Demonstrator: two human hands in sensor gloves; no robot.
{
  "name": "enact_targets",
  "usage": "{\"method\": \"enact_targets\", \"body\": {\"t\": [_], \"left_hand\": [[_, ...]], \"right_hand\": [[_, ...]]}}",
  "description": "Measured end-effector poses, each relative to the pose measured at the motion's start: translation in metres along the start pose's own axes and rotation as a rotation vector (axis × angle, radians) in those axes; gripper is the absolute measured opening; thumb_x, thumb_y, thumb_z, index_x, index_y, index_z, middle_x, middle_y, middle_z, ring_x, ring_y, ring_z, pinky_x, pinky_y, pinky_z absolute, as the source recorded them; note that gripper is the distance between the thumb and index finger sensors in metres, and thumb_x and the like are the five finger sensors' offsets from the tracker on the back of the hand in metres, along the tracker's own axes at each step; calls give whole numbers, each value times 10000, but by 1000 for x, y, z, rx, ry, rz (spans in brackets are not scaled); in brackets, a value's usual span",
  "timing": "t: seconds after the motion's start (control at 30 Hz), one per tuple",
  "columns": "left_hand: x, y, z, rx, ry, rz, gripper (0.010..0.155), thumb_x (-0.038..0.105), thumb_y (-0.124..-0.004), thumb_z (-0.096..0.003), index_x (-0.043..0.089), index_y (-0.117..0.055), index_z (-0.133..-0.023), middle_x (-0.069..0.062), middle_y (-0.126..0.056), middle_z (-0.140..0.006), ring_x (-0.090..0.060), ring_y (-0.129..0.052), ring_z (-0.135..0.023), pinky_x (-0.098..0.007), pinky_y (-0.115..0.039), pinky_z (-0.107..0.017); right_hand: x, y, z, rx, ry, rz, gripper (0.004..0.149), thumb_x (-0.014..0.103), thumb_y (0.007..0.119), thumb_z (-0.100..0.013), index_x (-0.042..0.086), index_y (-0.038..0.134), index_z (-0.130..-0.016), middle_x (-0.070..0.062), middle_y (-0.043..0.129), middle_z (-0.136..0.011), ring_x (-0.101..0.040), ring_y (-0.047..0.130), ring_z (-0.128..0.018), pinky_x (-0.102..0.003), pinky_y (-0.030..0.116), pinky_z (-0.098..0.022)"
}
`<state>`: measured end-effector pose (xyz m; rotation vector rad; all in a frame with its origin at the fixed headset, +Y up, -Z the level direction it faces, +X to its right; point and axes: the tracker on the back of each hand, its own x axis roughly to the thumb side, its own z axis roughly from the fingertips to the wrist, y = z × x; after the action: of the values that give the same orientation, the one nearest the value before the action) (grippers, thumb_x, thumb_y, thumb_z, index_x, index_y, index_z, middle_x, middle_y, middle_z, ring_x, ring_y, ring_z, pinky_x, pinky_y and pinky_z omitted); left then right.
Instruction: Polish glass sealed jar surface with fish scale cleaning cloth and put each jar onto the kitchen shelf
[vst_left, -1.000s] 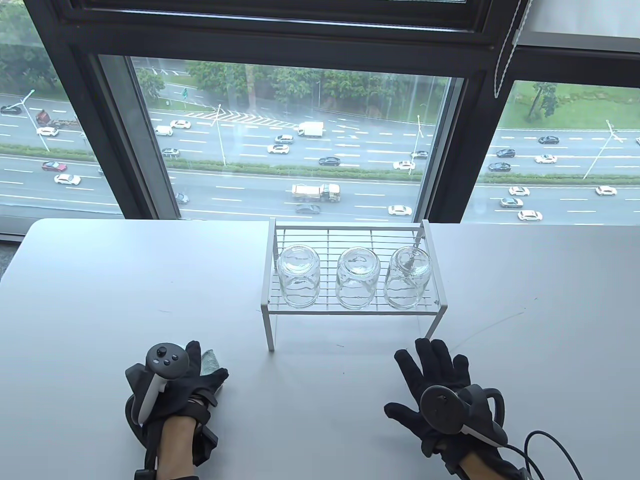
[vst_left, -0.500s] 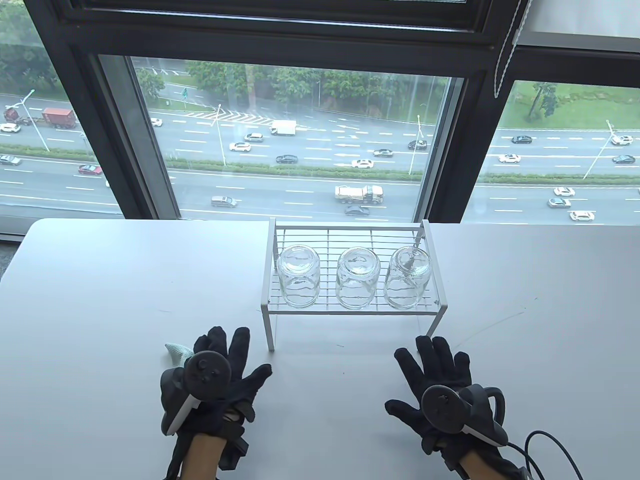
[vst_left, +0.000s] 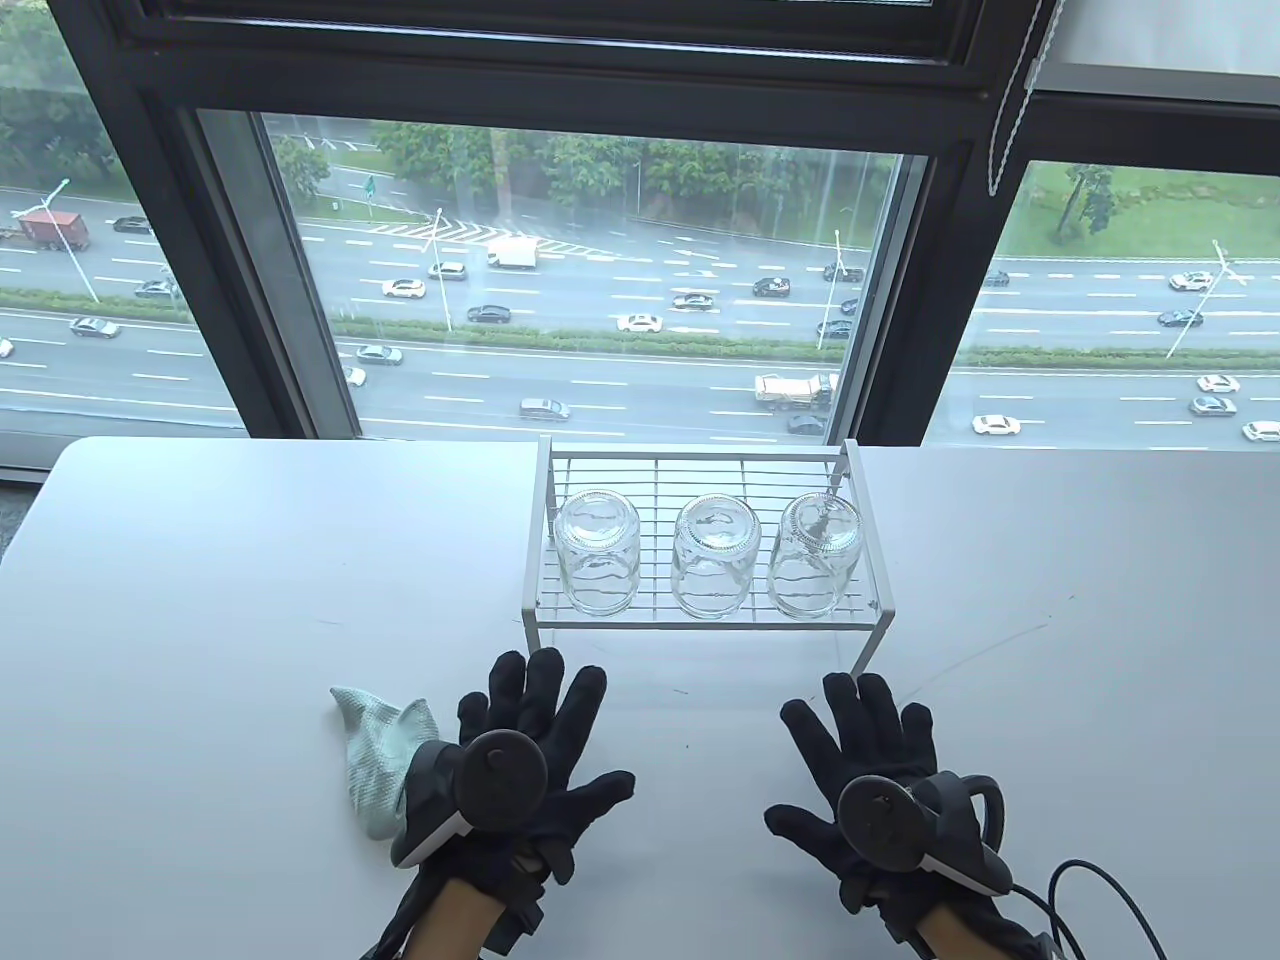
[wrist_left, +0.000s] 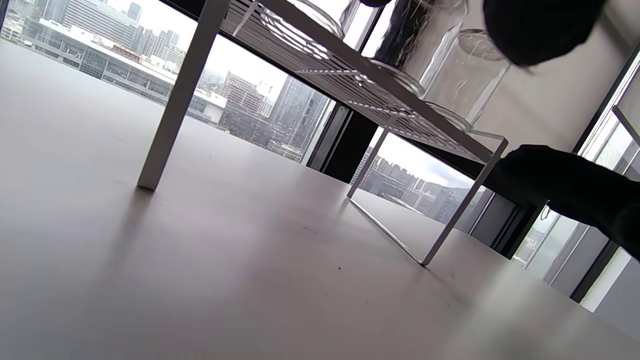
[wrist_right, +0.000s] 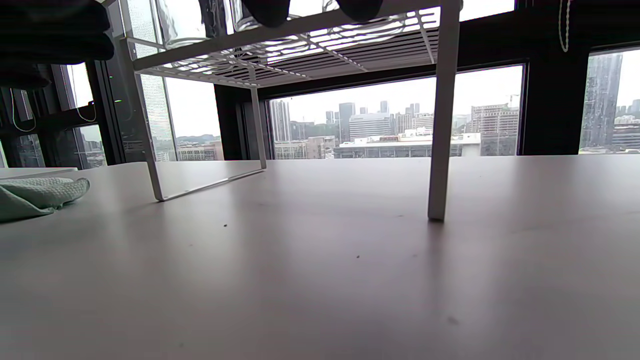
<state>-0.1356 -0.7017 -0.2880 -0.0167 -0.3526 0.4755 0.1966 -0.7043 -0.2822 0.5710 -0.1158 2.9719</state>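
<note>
Nearest, my left hand (vst_left: 540, 760): flat on the white table (vst_left: 200, 600), fingers spread straight, holding nothing.
My right hand (vst_left: 870, 770): likewise flat with fingers splayed and empty, well apart from the left, a cable trailing from its wrist.
Fish scale cleaning cloth (vst_left: 380, 750): pale green, crumpled on the table just beside the outer edge of my left hand; I cannot tell whether it touches the glove.
Kitchen shelf (vst_left: 700, 622): white wire rack standing beyond both hands, its front legs near my fingertips.
Glass jars: three clear ones upside down in a row on the shelf, left jar (vst_left: 597, 550), middle jar (vst_left: 713, 555), right jar (vst_left: 815, 552).
Farthest: window (vst_left: 600, 280) over a busy road.
</note>
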Motion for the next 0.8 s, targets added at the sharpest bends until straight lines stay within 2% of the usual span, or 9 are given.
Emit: {"method": "enact_targets", "body": {"t": [0.8], "left_hand": [[16, -23, -6, -92, -39, -61, 898, 774, -626, -464, 359, -244, -1163, -145, -131, -1261, -461, -12, -1119, -712, -162, -698]], "right_hand": [[-6, 2, -2, 7, 18, 5, 899, 769, 587, -379, 351, 351, -1139, -138, 232, -1221, -447, 219, -1090, -712, 265, -720]]}}
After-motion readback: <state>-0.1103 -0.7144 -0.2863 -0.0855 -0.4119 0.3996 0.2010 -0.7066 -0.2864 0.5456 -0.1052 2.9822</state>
